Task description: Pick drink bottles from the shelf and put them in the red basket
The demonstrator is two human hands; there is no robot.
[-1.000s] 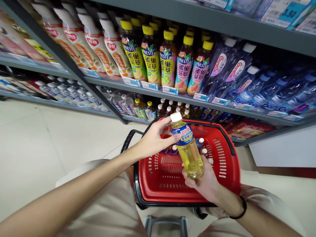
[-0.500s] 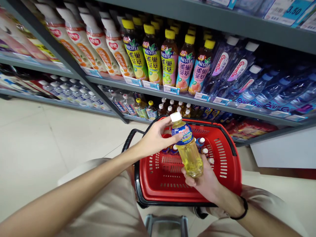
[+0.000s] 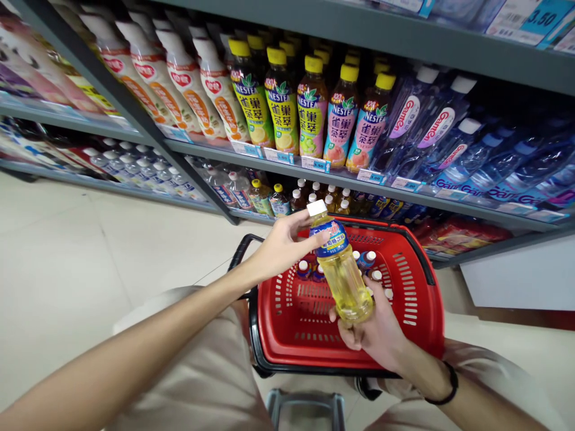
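A clear plastic bottle of yellow drink (image 3: 344, 278), with a white cap and a blue label, is tilted between my two hands above the basket. My left hand (image 3: 287, 245) grips it near the top, thumb across the label and fingers behind the neck. Around the bottle's lower end is my right hand (image 3: 377, 329), its thumb along the right side and its fingers curled under and behind the base. Below lies the red shopping basket (image 3: 309, 353), with several white-capped bottles inside, such as a blue-labelled bottle (image 3: 367, 260) at the right.
Yellow-capped tea bottles (image 3: 283, 108) and water bottles (image 3: 404, 120) line the middle shelf (image 3: 332, 170) ahead. More bottles (image 3: 278, 200) stand on the shelf below, behind the basket. Between my legs is a small grey stool (image 3: 305, 407). Tiled floor (image 3: 67, 245) lies at left.
The view has shifted slightly. My right thumb and fingers have loosened a little around the bottle's base, and the bottle has turned slightly. My left hand keeps its hold near the top.
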